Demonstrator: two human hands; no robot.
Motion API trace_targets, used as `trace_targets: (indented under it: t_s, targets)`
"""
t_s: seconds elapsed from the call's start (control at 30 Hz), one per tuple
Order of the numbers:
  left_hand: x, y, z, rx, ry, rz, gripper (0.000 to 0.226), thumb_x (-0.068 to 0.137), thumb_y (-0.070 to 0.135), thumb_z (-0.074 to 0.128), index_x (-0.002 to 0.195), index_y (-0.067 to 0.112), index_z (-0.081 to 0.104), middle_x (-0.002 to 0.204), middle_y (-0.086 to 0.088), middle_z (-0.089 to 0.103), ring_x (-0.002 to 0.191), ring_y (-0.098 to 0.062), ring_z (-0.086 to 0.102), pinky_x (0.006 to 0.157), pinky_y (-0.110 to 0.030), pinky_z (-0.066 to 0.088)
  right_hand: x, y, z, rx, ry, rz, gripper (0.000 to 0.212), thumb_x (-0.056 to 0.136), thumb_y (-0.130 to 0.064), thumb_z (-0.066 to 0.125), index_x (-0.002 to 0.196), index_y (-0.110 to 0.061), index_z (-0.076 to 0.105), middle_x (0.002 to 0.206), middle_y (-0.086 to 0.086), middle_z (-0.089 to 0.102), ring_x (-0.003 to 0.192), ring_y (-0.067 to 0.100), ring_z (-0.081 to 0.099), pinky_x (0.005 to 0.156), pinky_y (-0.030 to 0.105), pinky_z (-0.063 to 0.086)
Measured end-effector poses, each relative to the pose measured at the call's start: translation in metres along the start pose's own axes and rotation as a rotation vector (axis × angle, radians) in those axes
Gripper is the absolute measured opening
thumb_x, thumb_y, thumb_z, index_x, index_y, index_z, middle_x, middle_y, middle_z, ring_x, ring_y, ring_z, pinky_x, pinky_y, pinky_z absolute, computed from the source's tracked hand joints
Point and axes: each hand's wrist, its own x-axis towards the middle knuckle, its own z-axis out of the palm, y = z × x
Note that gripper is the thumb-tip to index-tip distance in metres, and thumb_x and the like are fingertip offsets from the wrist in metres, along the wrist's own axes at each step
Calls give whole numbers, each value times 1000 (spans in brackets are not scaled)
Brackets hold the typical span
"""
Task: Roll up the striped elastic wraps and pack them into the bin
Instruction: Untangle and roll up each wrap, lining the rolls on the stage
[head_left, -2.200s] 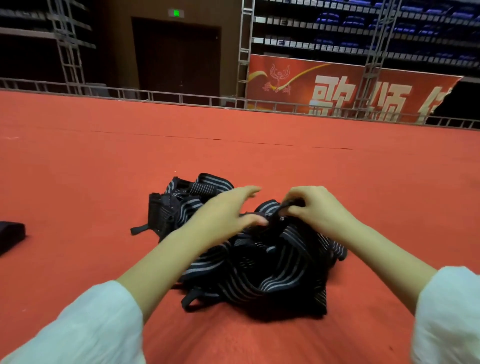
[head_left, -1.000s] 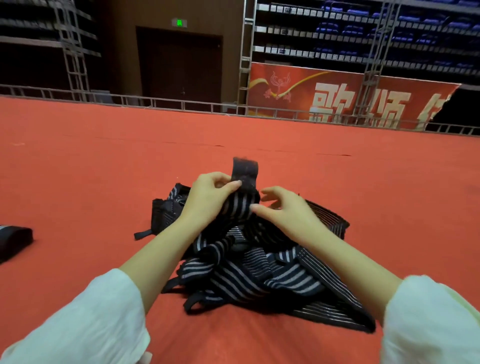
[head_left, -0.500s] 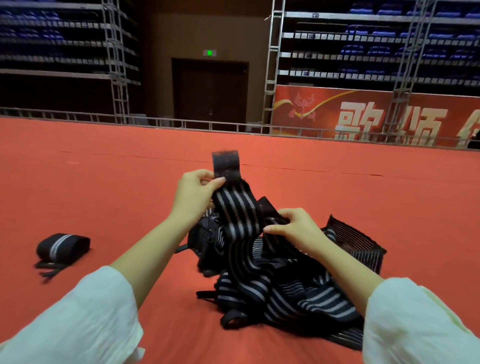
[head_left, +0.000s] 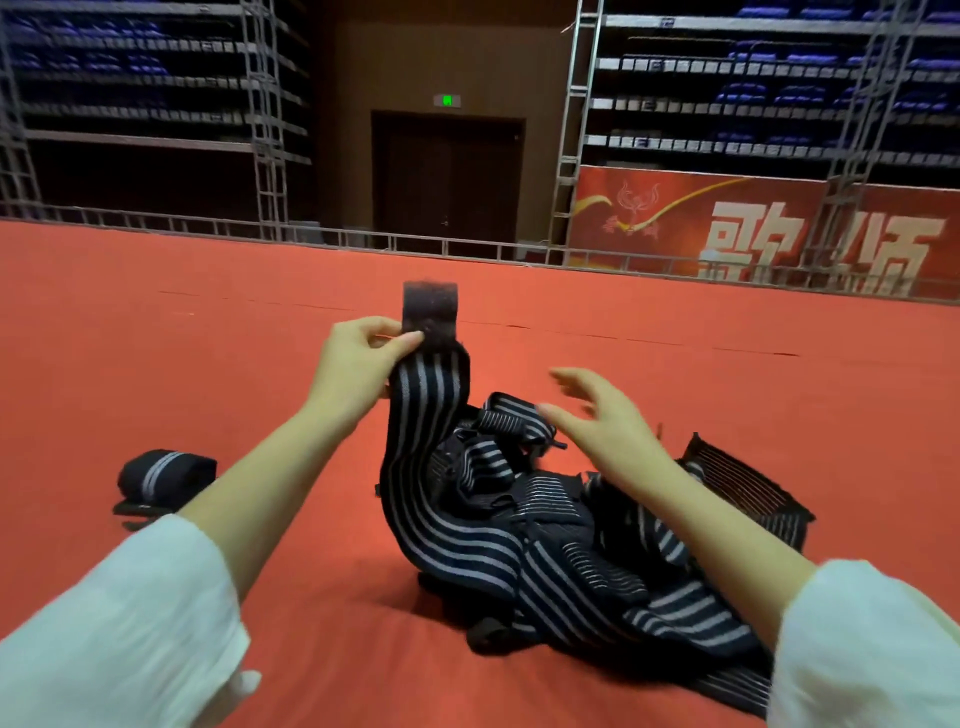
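Your left hand (head_left: 363, 364) is pinching one striped wrap (head_left: 431, 415) just below its plain black end tab (head_left: 430, 306), with the grip closed on the fabric, and is holding that end raised above the red floor (head_left: 208, 338). The wrap is black with pale lengthwise stripes. It is hanging down in a curve and running into the tangled pile (head_left: 571, 545) of similar wraps in front of you. Your right hand (head_left: 608, 431) is hovering above the pile, its grip open, fingers spread, holding nothing. One rolled wrap (head_left: 166, 475) is lying well apart to the left. The dark mesh bin (head_left: 753, 493) is sitting just beside the pile on the right.
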Motion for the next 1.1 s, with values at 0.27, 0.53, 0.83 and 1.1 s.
trace_targets:
  t_s: [0.27,0.53,0.83,1.1]
  targets:
    - [-15,38,-19,-82,-79,92,6,93,14,61,90,11,66,80,-6,69,67,-8,68,56,-28,58,25,-61,24,420,-272,-8,42,86,-17,71,123,-7,57,110,1,66,94,5,65,78,16,52]
    - [-12,74,-84,30,2,209,9,93,11,60,84,14,62,76,-3,66,60,0,63,51,-21,54,19,-83,39,452,-228,-24,14,87,-13,69,98,-11,62,97,5,66,65,9,62,51,20,46]
    - [-21,86,-135,85,44,253,10,91,15,63,84,21,67,82,1,70,72,-6,66,65,-26,55,21,-161,54,636,-387,-148,14,92,-17,62,99,-6,67,82,1,70,63,13,63,48,21,49]
    - [-29,76,-155,124,-1,181,9,93,19,61,93,11,66,86,-7,71,75,-14,70,60,-27,58,16,-177,68,607,-373,-115,11,95,-16,58,89,-8,62,77,3,68,55,11,65,44,25,53]
